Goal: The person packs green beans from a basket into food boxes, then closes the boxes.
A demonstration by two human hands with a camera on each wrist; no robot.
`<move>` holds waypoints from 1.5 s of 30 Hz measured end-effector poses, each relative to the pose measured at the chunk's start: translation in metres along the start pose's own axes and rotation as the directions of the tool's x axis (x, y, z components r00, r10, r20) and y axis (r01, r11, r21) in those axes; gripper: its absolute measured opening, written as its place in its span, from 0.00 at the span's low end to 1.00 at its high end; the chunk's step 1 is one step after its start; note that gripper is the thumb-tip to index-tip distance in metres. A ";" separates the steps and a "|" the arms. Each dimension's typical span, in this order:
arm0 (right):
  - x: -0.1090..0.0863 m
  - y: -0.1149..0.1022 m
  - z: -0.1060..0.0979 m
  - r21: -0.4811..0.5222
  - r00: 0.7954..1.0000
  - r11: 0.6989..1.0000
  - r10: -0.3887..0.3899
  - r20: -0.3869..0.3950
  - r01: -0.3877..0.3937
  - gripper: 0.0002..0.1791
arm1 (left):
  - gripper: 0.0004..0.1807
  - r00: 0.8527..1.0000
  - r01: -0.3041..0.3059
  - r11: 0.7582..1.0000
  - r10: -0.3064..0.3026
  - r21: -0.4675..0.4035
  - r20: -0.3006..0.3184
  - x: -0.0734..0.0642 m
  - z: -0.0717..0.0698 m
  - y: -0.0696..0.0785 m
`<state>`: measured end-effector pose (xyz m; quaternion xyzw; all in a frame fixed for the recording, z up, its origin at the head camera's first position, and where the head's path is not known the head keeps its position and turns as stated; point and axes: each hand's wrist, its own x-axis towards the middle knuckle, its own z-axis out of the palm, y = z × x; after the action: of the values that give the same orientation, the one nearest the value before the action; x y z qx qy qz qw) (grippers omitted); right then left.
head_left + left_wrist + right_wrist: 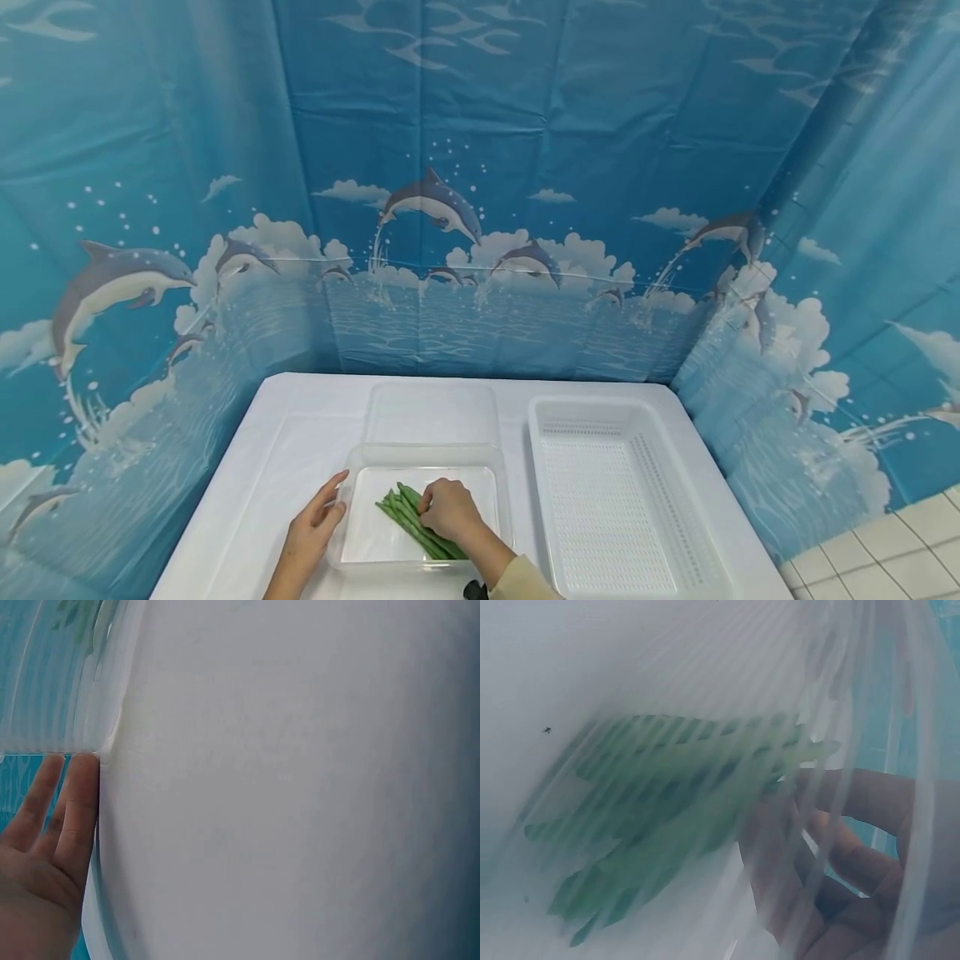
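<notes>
A bunch of green beans (408, 518) lies slantwise inside a clear plastic box (360, 533). My right hand (450, 508) reaches into the box with curled fingers and pinches at the beans. Through the ribbed clear wall in the right wrist view, the thumb and fingers of this hand (840, 855) meet at one end of the beans (660, 802). On the box's left side my left hand (311, 529) has its fingers extended, and in the left wrist view its fingertips (82, 761) rest against the box edge (45, 746).
A white perforated basket (600, 500) stands on the right of the white-covered table (300, 417). Behind the box lies a flat clear lid (431, 412). A blue dolphin-print curtain (480, 125) encloses the table, and white tiles (885, 558) show at the lower right.
</notes>
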<state>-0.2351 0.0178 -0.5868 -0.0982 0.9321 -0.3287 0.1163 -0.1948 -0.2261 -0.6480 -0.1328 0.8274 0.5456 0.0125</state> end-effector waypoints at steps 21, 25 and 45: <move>0.035 0.031 -0.092 0.470 0.989 0.882 0.099 -0.108 -0.037 0.11 | 0.39 0.996 0.024 0.997 -0.018 -0.071 0.085 0.017 -0.043 0.017; 0.048 0.043 -0.108 0.471 0.970 0.879 0.173 -0.170 -0.074 0.16 | 0.43 0.996 -0.017 0.998 0.022 -0.057 0.086 0.031 -0.056 0.034; 0.099 0.070 -0.104 0.495 0.894 0.759 0.440 0.089 -0.423 0.47 | 0.55 0.961 0.174 0.982 -0.152 -0.075 0.232 0.114 -0.040 0.071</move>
<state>-0.3664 0.1072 -0.5675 0.1578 0.8130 -0.5255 0.1949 -0.3165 -0.2590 -0.5866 -0.1384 0.7800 0.5929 0.1446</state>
